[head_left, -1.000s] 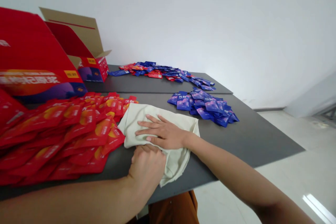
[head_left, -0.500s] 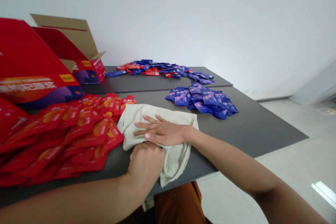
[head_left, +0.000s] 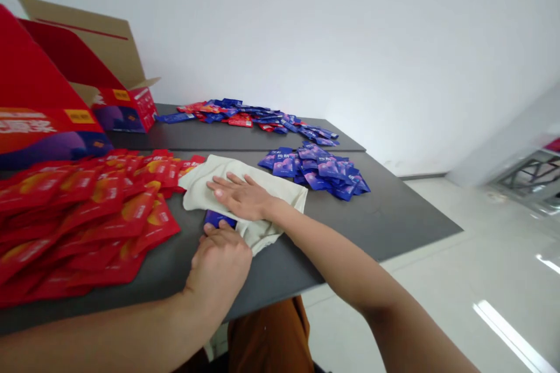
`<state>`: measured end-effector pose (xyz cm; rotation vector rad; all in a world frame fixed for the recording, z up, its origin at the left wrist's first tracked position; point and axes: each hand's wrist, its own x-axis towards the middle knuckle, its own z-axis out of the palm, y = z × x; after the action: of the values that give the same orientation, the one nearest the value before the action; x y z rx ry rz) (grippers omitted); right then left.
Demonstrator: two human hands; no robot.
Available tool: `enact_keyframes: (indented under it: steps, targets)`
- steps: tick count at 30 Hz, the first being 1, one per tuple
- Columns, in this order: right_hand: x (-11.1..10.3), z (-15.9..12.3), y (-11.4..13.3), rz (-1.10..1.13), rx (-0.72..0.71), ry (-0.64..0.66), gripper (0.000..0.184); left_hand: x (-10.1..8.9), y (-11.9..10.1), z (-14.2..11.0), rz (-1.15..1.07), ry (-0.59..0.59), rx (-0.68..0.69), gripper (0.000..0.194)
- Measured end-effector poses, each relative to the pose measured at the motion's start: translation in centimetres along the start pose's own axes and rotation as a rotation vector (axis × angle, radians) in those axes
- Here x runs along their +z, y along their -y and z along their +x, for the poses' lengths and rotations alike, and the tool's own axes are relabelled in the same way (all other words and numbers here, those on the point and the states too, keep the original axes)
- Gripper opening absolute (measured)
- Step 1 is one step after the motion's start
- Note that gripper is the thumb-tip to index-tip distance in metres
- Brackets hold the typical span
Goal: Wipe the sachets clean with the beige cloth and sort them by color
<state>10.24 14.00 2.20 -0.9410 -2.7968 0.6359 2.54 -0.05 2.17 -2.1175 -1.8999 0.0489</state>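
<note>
A cream cloth (head_left: pixel 280 185) lies crumpled on the dark grey table. My right hand (head_left: pixel 242 196) rests flat on top of it, palm down with the fingers spread. From under the cloth's near edge pokes a blue sachet (head_left: pixel 219 219); the rest of it is hidden. My left hand (head_left: pixel 222 259) is closed at the sachet's near end, fingers curled over it. Left of both hands, a big heap of red sachets (head_left: pixel 109 204) touches the cloth's left end. Beyond the cloth to the right sits a pile of blue-purple sachets (head_left: pixel 324 169).
Two open red cartons stand at the left, a near one (head_left: pixel 48 122) and a far one (head_left: pixel 126 109). Mixed red and blue sachets (head_left: pixel 249 115) lie along the back by the white wall. The table's right edge (head_left: pixel 420 245) drops to a glossy floor.
The blue sachet now shows beside my left hand, which has drawn slightly away from the cloth's folds. The cloth's near corner has pulled up. My view has shifted to the right.
</note>
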Motion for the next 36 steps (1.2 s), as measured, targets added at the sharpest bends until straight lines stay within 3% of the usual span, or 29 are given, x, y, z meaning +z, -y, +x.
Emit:
enact_keyframes:
  steps: [10,18,24,29,36]
  targets:
    - [-1.2,-4.1,1.9,0.166,-0.249,0.165,0.071,-1.0,0.2,-0.1,0.074,0.05,0.081,0.037]
    - [-0.4,-0.8,0.3,0.123,-0.069,0.023,0.064,-1.0,-0.2,0.0,0.199,0.159,0.056,0.043]
    - [-0.7,-2.5,1.1,0.08,-0.093,0.03,0.058,-0.6,-0.6,0.0,0.163,0.196,0.012,0.046]
    - [-1.2,-4.4,2.8,0.11,-0.236,0.121,0.054,-0.8,0.0,0.0,0.023,0.179,0.106,0.046]
    - [-0.6,-2.5,1.2,0.053,-0.096,0.056,0.058,-0.5,0.2,-0.2,0.143,0.084,0.092,0.044]
